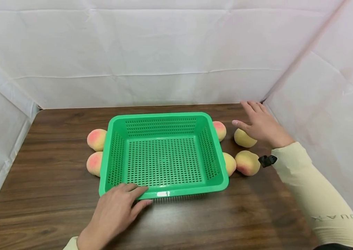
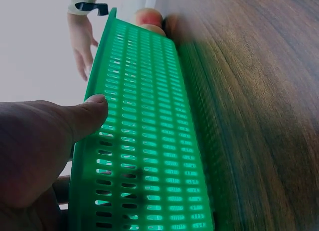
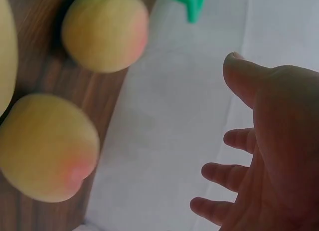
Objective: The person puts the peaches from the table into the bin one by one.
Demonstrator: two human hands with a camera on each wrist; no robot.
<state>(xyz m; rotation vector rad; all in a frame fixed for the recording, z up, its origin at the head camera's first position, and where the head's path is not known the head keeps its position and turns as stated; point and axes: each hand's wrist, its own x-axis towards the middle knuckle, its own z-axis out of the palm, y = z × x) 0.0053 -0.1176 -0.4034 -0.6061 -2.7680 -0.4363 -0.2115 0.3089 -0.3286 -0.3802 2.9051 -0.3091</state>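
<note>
A green plastic basket (image 1: 179,190) sits on the table, its perforated floor bare. My left hand (image 1: 113,210) grips its near rim toward the left corner, and in the left wrist view the thumb (image 2: 88,115) presses the outside of the slotted wall. Over on the right, my right hand (image 1: 262,125) hovers above a yellow peach (image 1: 244,139) with fingers spread and nothing held. A second peach (image 1: 247,163) lies nearer to me, below that hand. Two more, a far peach (image 1: 219,131) and a near peach (image 1: 230,164), lie against the basket's right side, partly hidden by it.
Left of the basket lie a pink-tinged peach (image 1: 96,140) and another peach (image 1: 94,164), both partly behind its rim. White cloth walls (image 1: 164,52) enclose the brown wooden table (image 1: 195,222) at the back and both sides.
</note>
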